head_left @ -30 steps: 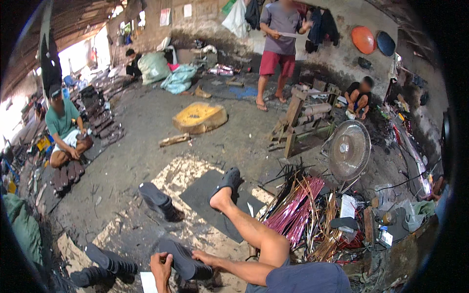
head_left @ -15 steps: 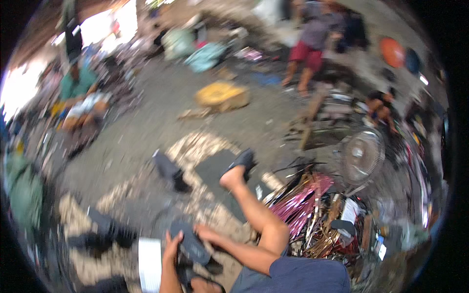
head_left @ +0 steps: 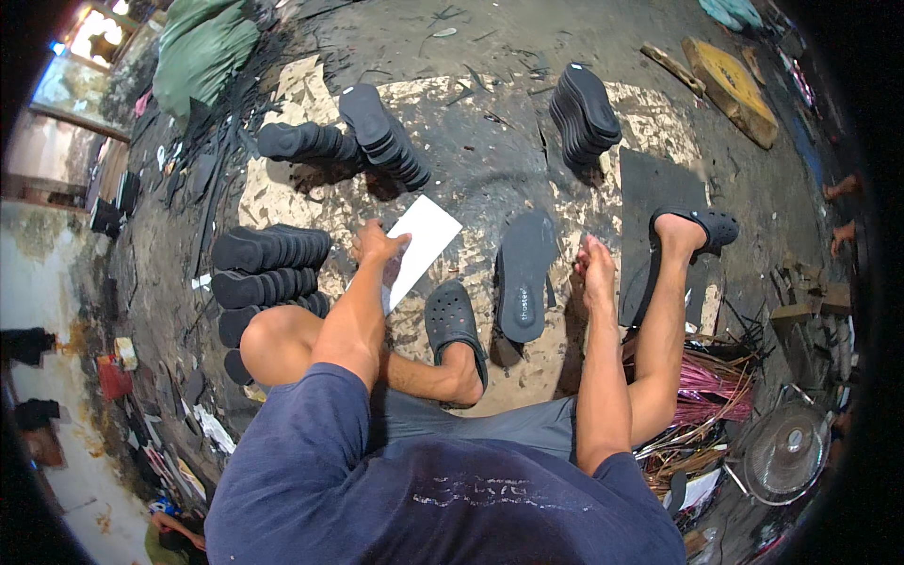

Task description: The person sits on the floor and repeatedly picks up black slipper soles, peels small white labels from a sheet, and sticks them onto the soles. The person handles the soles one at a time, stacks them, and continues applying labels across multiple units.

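My left hand lies at the left edge of a white rectangular block or stack of sheets, its thumb reaching over the white surface and apart from the fingers. Between my hands is a dark grey shoe insole with a small printed mark at its heel end; whether more insoles lie under it I cannot tell. Just right of it my right hand hovers with loosely extended fingers, apart from the insole and holding nothing. My left foot, in a dark perforated clog, rests between the white stack and the insole.
Piles of dark insoles stand ahead, at the far right and at the left. A dark flat sheet lies under my right foot. Pink strips and a fan are at the lower right.
My view has swung down and to the left. Both hands were at the grey insole; the left has moved to the white stack, and the right is now off the insole.
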A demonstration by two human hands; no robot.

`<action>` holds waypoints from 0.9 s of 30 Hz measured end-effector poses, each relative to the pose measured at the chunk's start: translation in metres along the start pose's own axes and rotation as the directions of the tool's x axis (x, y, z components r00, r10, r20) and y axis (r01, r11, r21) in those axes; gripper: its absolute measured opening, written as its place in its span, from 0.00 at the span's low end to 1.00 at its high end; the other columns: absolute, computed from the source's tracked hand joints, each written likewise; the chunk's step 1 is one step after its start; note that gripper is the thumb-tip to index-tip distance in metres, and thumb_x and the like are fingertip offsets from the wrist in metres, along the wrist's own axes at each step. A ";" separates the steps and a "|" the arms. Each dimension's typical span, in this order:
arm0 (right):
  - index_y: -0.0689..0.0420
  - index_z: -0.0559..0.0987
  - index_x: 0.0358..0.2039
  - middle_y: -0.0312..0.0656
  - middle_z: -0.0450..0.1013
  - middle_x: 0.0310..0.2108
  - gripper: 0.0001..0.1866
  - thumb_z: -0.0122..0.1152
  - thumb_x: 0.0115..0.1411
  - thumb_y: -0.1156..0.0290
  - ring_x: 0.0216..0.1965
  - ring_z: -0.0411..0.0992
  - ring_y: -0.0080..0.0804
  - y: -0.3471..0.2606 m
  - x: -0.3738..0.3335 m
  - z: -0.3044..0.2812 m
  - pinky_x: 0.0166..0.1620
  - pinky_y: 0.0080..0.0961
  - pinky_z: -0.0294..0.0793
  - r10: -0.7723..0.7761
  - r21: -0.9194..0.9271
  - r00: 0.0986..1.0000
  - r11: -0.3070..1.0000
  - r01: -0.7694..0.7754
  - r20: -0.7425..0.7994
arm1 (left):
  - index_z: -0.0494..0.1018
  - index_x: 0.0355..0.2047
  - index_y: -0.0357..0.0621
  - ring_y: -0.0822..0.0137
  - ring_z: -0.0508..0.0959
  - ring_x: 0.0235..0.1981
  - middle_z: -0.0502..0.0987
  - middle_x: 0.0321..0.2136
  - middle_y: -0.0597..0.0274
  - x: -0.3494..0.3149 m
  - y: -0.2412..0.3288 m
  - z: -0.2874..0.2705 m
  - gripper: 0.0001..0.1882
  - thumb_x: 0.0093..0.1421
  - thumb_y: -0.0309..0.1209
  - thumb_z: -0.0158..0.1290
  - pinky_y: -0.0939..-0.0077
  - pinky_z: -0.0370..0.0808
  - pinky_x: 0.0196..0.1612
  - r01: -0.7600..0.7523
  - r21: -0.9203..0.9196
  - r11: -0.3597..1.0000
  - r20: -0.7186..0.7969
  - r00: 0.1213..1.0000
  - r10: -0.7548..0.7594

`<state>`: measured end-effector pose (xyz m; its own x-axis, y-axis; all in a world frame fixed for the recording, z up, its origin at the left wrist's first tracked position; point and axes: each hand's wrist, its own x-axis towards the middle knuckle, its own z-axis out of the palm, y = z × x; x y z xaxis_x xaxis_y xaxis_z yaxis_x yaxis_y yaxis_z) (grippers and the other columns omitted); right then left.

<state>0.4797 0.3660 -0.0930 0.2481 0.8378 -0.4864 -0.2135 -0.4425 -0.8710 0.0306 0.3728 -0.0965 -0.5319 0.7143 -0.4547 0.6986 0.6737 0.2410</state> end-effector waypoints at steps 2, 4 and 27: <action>0.56 0.77 0.55 0.29 0.70 0.32 0.18 0.53 0.71 0.60 0.32 0.66 0.16 -0.014 -0.002 -0.007 0.34 0.18 0.68 -0.051 0.002 0.997 0.999 0.051 -0.062 | 0.68 0.60 0.51 0.47 0.66 0.64 0.71 0.59 0.50 -0.011 0.018 0.008 0.45 0.45 0.54 0.71 0.46 0.59 0.64 -0.066 0.057 0.996 0.070 0.996 0.061; 0.57 0.76 0.56 0.29 0.70 0.33 0.19 0.53 0.71 0.61 0.33 0.67 0.17 -0.025 0.000 -0.008 0.36 0.18 0.69 -0.142 -0.036 0.983 0.990 0.139 -0.116 | 0.68 0.60 0.51 0.48 0.70 0.62 0.74 0.57 0.52 -0.012 0.029 0.008 0.43 0.47 0.53 0.70 0.46 0.58 0.65 -0.148 0.086 0.985 0.156 0.979 0.134; 0.62 0.74 0.51 0.38 0.78 0.43 0.15 0.63 0.66 0.73 0.41 0.76 0.22 -0.189 -0.048 -0.016 0.46 0.22 0.77 -0.493 0.208 0.850 0.865 0.456 0.188 | 0.70 0.58 0.39 0.75 0.81 0.34 0.82 0.41 0.65 -0.125 0.135 -0.145 0.31 0.69 0.54 0.48 0.77 0.77 0.39 0.125 -0.953 0.276 0.303 0.410 0.860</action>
<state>0.5233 0.4039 0.0935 0.1387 0.9899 0.0288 -0.2679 0.0655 -0.9612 0.1220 0.4022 0.1174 0.5283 0.8147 -0.2389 -0.3294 0.4561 0.8267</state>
